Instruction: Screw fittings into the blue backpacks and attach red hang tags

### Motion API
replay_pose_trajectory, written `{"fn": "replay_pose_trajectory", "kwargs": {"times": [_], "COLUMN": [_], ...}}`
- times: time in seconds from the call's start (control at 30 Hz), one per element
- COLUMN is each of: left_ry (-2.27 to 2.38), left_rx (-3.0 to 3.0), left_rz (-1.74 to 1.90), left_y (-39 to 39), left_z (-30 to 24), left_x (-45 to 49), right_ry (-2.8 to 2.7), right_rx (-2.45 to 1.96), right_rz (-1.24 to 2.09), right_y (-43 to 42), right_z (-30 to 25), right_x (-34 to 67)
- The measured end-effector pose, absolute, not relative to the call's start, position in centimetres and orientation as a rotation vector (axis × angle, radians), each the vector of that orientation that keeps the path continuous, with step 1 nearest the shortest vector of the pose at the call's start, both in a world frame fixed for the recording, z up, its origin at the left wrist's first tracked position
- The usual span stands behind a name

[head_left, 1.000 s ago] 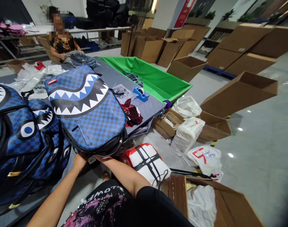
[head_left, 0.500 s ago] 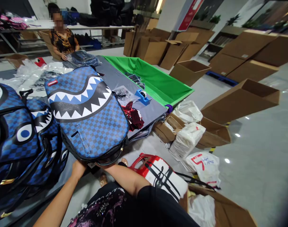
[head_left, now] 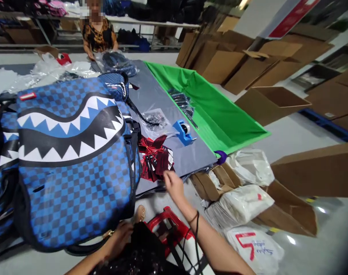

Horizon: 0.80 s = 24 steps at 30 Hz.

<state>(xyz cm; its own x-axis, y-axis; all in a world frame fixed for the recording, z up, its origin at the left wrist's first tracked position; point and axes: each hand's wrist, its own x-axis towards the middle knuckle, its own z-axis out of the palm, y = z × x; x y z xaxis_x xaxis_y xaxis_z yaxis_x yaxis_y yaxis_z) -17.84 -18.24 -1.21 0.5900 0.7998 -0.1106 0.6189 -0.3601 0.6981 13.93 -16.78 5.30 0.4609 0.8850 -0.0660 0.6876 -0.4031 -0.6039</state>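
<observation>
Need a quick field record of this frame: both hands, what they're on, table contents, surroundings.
left hand: curled on the lower edge of the shark-mouth backpack
right hand: open, fingers at the near edge of the red tags; contact unclear
pack state: blue checkered, on the grey table, tipped toward the wearer
table items: red tags, blue tape dispenser, clear plastic bag, green cloth alongside
co-worker: at the far end, hands on a bagged item
floor: cardboard boxes, white bags
</observation>
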Motion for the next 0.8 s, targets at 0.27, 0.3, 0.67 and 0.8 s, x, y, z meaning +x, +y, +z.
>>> {"fn": "replay_pose_trajectory", "kwargs": {"times": [0.27, 0.3, 0.67, 0.8], "left_ry": [1.320, 1.387, 1.506, 1.528], "left_rx": [1.788, 1.747, 1.642, 1.582], "left_rz": [0.902, 0.905, 0.422, 0.473], "left_y": [-11.4, -9.8, -2.8, -2.2], "left_z": [-1.6, -1.6, -4.0, -2.2], "left_x": [8.9, 10.1, 12.8, 13.0], "right_ry": [-1.755, -1.811, -2.122, -1.862], "right_rx": [-2.446, -2.457, -2.416, -2.434], "right_rz": [0.465, 0.463, 0.257, 0.111], "right_y": [-3.1, -2.7, -6.1, -11.4], "right_z": [0.7, 0.1, 3.5, 5.5], "right_x": [24.3, 24.2, 23.3, 24.0]}}
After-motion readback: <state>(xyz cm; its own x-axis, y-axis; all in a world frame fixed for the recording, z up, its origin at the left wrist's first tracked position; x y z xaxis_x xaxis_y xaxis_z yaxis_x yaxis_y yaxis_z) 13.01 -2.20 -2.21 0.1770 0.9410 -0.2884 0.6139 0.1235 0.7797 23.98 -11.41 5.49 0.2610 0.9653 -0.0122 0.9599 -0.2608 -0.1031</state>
